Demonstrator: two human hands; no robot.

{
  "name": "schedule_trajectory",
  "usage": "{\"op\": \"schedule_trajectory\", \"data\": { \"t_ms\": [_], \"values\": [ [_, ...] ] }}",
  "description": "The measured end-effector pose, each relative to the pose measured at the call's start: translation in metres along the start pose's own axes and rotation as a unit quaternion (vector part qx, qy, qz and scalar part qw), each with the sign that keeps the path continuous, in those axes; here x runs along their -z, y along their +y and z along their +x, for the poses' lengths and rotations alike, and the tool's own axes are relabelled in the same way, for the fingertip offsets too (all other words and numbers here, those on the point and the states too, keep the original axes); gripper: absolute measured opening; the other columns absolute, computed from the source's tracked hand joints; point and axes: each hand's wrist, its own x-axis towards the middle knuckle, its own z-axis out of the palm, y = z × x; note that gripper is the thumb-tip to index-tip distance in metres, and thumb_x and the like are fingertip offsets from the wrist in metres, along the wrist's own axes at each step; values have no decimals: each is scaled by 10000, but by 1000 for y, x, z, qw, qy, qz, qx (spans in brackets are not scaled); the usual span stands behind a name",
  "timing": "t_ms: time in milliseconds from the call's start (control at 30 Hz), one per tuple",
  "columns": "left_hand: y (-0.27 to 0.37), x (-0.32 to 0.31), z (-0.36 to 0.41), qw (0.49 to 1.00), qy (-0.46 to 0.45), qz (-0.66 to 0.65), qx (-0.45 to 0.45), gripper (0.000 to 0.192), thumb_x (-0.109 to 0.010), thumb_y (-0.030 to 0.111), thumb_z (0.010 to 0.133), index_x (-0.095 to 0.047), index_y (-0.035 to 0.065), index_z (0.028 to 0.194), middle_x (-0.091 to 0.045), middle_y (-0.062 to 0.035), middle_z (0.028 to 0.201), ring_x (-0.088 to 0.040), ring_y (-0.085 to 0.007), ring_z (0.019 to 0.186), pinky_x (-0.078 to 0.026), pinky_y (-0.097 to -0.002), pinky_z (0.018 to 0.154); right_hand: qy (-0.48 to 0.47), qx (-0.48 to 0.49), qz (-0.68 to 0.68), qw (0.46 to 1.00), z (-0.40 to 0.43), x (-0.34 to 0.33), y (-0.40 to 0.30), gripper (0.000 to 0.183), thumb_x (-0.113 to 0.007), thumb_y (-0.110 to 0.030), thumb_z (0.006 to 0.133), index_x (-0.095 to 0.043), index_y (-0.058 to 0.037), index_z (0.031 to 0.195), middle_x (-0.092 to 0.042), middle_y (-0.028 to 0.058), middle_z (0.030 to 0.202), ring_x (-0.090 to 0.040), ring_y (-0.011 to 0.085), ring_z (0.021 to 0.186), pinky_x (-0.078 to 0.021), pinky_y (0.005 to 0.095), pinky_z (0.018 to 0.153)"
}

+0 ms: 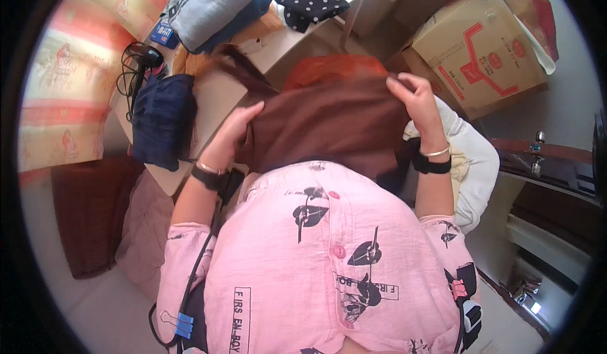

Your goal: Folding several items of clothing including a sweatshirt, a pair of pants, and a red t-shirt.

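A dark brown cloth garment (327, 121) is spread in front of my torso, blurred in places. At its left side my left hand (234, 129) holds the edge, thumb on top and fingers mostly hidden behind the cloth. My right hand (417, 100) grips the upper right corner between thumb and fingers. A narrower dark brown strip of cloth (246, 69) reaches up and left towards the table. Just beyond the garment's far edge shows an orange-red plastic bag (336, 67).
On the table (220, 93) lie a folded navy garment (163, 119), a black hair dryer (144, 60), a grey garment (211, 5) and a black polka-dot cloth (310, 3). A cardboard box (479, 55) stands at upper right. White cloth (476, 164) is beside my right arm.
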Motion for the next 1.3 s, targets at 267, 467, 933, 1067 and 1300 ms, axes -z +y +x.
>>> {"op": "schedule_trajectory", "data": {
  "t_ms": [267, 467, 933, 1067, 1300],
  "values": [
    [35, 16, -4, 969, -69, -237, 16, 407, -513, 304, 964, -584, -44, 1162, -662, -128, 1041, -659, -175, 887, -530, -274, 773, -21, -26, 248, 968, -23, 19, -55, 176, -672, -133, 858, -660, 26, 934, -661, -9, 817, -558, 44, 731, -444, 208, 668],
    [14, 4, 20, 981, -92, -162, -45, 365, -523, 295, 966, -656, -37, 1037, -686, -93, 966, -648, -135, 846, -511, -240, 751, -5, -52, -7, 999, 6, 1, 8, 174, -662, -140, 880, -663, 34, 881, -587, -46, 729, -490, 35, 667, -406, 210, 606],
    [33, -54, 27, 970, -34, -239, -16, 293, -573, 279, 937, -586, 31, 780, -576, -5, 719, -554, -74, 624, -460, -201, 557, 104, 91, -90, 986, 1, -81, -41, 235, -651, -163, 864, -620, 32, 992, -655, 178, 840, -638, 260, 734, -486, 329, 682],
    [50, -75, 20, 972, -67, -226, 17, 312, -586, 304, 924, -528, 81, 714, -483, 35, 657, -470, -52, 560, -420, -210, 498, 66, 132, -92, 985, -4, -110, -57, 296, -669, -184, 844, -564, 44, 1000, -598, 219, 885, -586, 408, 818, -475, 396, 706],
    [43, -87, 21, 950, -122, -288, 5, 257, -554, 253, 943, -601, 17, 851, -593, -27, 785, -572, -84, 649, -468, -213, 535, -111, 126, -130, 977, -21, -109, -62, 650, -730, -329, 789, -460, 55, 1239, -481, 221, 1094, -521, 382, 1004, -451, 416, 854]
  ]
}}
